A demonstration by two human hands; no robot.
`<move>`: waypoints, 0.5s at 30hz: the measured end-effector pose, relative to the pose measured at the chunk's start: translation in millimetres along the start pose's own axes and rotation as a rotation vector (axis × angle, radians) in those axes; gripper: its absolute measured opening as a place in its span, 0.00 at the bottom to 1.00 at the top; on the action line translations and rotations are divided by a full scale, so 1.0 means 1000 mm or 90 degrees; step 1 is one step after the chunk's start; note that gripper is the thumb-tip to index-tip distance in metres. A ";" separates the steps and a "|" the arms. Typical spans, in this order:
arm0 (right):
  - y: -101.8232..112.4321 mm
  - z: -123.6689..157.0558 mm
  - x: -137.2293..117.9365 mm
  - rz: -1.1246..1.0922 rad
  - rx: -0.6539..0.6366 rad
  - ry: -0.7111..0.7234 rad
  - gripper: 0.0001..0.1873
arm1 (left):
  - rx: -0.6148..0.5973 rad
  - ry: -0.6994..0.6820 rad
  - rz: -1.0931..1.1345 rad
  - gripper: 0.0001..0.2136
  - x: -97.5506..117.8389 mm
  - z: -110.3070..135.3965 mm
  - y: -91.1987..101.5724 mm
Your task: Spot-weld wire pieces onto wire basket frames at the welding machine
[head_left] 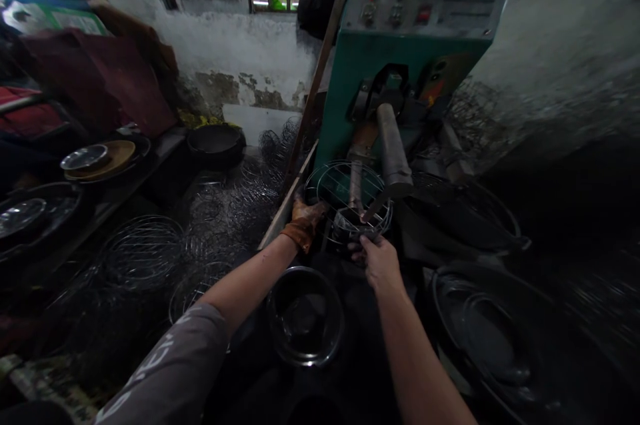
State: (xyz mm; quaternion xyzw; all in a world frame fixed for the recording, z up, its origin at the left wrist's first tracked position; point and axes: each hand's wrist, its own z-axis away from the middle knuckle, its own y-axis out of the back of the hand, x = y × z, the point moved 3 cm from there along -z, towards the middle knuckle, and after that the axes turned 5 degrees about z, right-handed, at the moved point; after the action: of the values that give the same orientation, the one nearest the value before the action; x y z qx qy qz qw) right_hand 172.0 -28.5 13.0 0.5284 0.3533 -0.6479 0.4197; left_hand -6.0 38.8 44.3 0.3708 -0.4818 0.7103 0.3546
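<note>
The person's two hands are up at a green machine [380, 65] with a small red light on top. The left hand [303, 222] wears a brown glove and is closed on the left side of a round wire basket [350, 202]. The right hand [379, 262] is bare; it grips the near bottom edge of the same basket, fingers curled around the thin rings. The basket sits right at the front of the machine, under a thick gray bar [393, 148] that sticks out toward the person. A thinner rod [356, 182] goes down inside the basket.

The basket is made of thin wire hoops with big gaps between them, so it is likely very light. The wire looks stiff but springy — squeeze hard and it may bend out of shape. The best places to hold it are the rings at the rim and the bottom, where the wires meet, just as the hands do now. The wire ends could be sharp, which may be why one hand has a glove.

Below the hands is a shiny round bowl [306, 315]. To the left lies a heap of more wire baskets [145, 248], some stacked, some loose. Farther left a long bench [140, 172] holds a metal plate [85, 157] and a black pot [216, 142]. The right side is dark and blurry — there seem to be big black rings [480, 325] there, but I can't tell for sure.
</note>
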 end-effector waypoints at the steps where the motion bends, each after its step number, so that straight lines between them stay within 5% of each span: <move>1: -0.001 0.000 0.001 -0.019 0.006 -0.003 0.19 | -0.004 -0.012 0.008 0.33 0.000 0.000 -0.002; 7: 0.000 0.006 0.003 0.132 0.001 0.102 0.21 | -0.004 0.017 0.027 0.36 -0.003 -0.002 -0.005; 15: 0.001 0.009 -0.012 0.305 -0.002 0.088 0.11 | 0.009 0.077 -0.020 0.30 -0.001 -0.006 -0.004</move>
State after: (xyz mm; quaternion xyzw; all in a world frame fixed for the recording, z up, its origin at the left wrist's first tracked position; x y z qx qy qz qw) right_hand 170.0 -34.8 26.2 0.6397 0.2468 -0.4917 0.5368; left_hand -2.6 45.2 43.6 0.3371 -0.4489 0.7290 0.3915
